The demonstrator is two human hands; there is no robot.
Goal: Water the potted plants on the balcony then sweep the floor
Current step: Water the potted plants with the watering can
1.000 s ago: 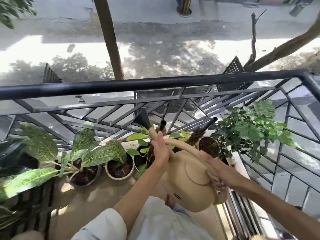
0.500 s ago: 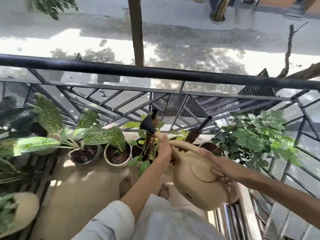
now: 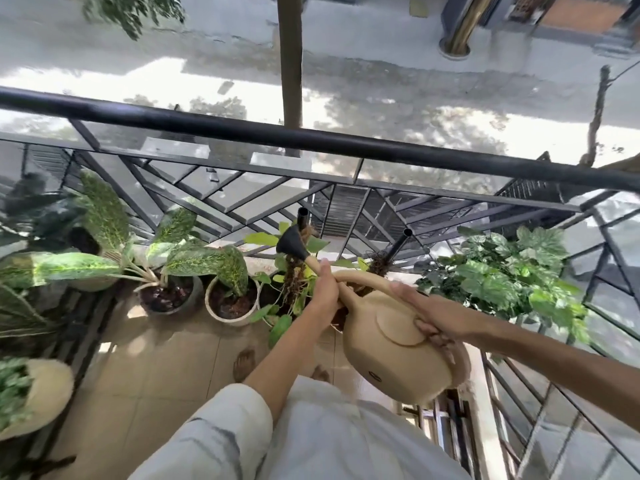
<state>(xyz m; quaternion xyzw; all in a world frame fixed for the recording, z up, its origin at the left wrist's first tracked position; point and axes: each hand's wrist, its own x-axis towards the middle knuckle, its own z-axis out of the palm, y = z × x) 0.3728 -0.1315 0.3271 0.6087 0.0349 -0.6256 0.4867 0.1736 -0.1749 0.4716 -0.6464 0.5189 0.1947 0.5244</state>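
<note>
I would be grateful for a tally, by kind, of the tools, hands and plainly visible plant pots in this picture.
Watering can: 1
Hands: 2, left hand and right hand
Plant pots with the rim in view: 3, grey pot, white pot, cream pot
Total: 6

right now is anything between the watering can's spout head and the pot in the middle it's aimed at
Only the plant's own leaves. The black spout head of the watering can hangs above the middle pot's stems, nothing else visible between.
</note>
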